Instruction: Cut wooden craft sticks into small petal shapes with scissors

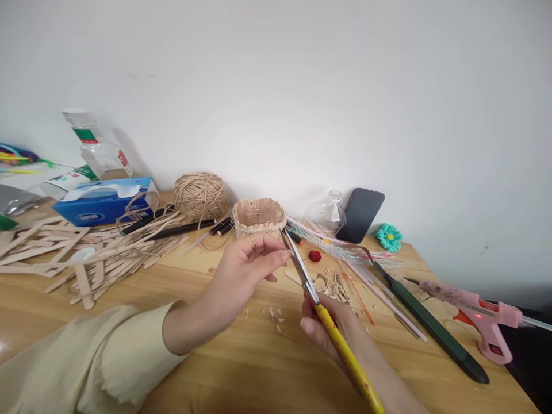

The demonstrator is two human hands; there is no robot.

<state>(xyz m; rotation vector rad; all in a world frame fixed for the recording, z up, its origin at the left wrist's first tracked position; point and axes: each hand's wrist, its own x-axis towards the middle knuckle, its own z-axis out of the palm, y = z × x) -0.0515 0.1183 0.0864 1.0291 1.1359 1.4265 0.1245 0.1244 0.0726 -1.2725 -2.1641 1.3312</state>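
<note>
The right hand (328, 330) grasps a pair of scissors (334, 333) by its yellow handles, the blades pointing up and away from the body. The left hand (244, 273), a ring on one finger, has its thumb and fingertips drawn together right beside the blades; whether it pinches anything small cannot be told.

Just beyond the left hand, a small wooden basket (261, 215) with a scalloped rim stands on the tabletop (241, 359), near the wall. Wood scraps (334, 289) lie in a heap next to the right hand, with a few loose chips (275, 315) between the two wrists. A red rose (315, 256) sits past the heap, near strands of silver tinsel (340, 251).

Farther left are a ball of twine (200, 195), a blue tissue box (107, 204), a pile of flat wooden sticks (107, 261) and a clear jar (101, 152). Farther right, a phone (361, 214) leans against the wall beside a green flower (389, 237), and a pink glue gun (472, 313) lies near the tabletop's edge.
</note>
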